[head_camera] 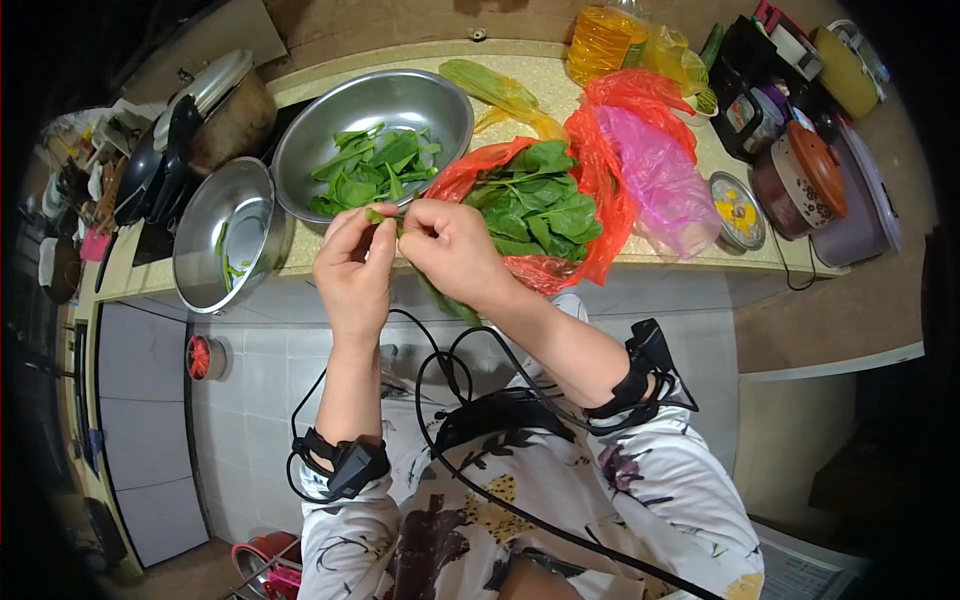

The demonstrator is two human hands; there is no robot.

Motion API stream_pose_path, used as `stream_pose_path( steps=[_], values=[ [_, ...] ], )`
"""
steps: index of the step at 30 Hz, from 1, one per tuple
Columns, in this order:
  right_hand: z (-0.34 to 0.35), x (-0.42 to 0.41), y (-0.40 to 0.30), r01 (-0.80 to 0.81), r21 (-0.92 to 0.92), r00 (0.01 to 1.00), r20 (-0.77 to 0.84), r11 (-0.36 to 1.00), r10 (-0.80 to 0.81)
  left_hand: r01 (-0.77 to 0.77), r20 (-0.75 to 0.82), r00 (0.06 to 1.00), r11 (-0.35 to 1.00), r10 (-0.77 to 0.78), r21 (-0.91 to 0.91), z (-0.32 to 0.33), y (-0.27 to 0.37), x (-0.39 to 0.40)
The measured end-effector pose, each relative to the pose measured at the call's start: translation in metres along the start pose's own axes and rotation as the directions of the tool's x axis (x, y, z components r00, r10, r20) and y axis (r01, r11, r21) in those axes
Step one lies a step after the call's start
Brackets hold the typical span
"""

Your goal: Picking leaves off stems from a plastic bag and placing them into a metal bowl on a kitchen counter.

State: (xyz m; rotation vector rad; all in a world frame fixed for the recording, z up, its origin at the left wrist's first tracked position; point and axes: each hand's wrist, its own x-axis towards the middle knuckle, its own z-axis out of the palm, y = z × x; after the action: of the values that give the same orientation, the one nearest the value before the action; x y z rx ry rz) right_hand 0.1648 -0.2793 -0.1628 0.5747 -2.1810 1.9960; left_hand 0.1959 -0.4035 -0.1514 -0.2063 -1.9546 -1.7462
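Close together at the counter's front edge, my left hand (356, 262) pinches a green stem piece and my right hand (454, 244) grips the stem of a leafy green (442, 296), whose leaf hangs below it. Just beyond them, a large steel basin (442, 97) holds loose green leaves (367, 169). A smaller steel basin (195, 262) at the left has a few cut stems (225, 259) in it. Right of my hands, an open red plastic bag (607, 217) holds a heap of leafy greens (544, 202).
A pink plastic bag (660, 187), an oil bottle (604, 45) and a bowl with yellow food (739, 214) are at the right. Pots (232, 127) stand at the left. A black cable (517, 517) loops below my arms.
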Motion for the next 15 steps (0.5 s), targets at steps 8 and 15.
stream_pose_path(
  steps=[8,15],
  values=[
    [0.010,0.001,0.008,-0.219,0.384,0.973,0.156,0.897,0.171,-0.046,-0.061,0.997,0.999,0.045,-0.019,-0.004,-0.008,-0.006],
    [-0.002,0.006,-0.007,0.380,-0.467,0.925,0.185,0.799,-0.331,0.028,-0.170,0.982,0.955,-0.081,-0.295,-0.021,-0.011,0.017]
  ],
)
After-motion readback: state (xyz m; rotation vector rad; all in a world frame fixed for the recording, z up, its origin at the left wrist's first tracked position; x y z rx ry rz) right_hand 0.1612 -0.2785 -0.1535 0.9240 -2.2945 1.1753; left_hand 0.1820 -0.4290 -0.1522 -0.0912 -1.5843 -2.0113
